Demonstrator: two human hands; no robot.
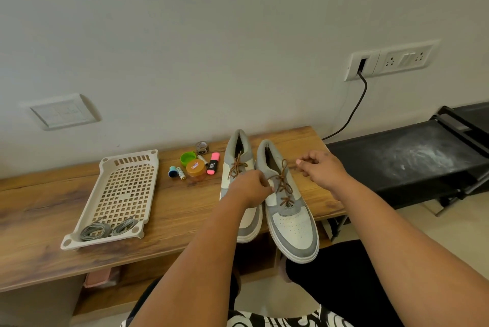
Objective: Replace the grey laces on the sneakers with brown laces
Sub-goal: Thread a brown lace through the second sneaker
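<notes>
Head view: both sneakers (267,194) stand side by side on the table (39,220), threaded with brown laces (284,183). The left hand (251,187) and right hand (321,168), fingers curled, each appear to pinch a lace end of the right-side shoe. The cord looks thin, limp and light; best held near its tips. The tray (105,165) contains two grey lace (108,228) bundles.

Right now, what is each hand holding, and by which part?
Each hand pinches one loose end of the brown lace on the right-hand sneaker: left hand beside the eyelets, right hand pulling outward.
</notes>
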